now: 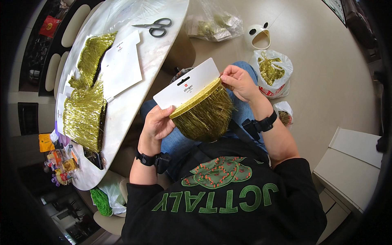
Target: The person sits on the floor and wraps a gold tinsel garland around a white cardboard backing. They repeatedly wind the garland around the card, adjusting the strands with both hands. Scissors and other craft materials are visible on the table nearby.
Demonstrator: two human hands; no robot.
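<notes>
A gold tinsel fringe trim [203, 114] on a white printed hang card [187, 82] is held over my lap, its woven gold band lying along the card's lower edge. My left hand [158, 122] pinches the card and band at one end, thumb on top. My right hand [238, 80] grips the opposite end of the band between thumb and fingers. On the marble table at the left lie more gold fringe trims on cards [84, 114], another gold fringe bundle [95, 58], a stack of blank-looking white cards [122, 65] and black-handled scissors [154, 27].
The marble table's edge [128, 122] curves close by my left arm. On the floor are a clear bag of carded trims [214, 26], a white bag of gold tinsel [272, 72], a smaller bag [284, 114] and a white open-mouthed container [259, 37]. Small packets [62, 165] crowd the table's near end.
</notes>
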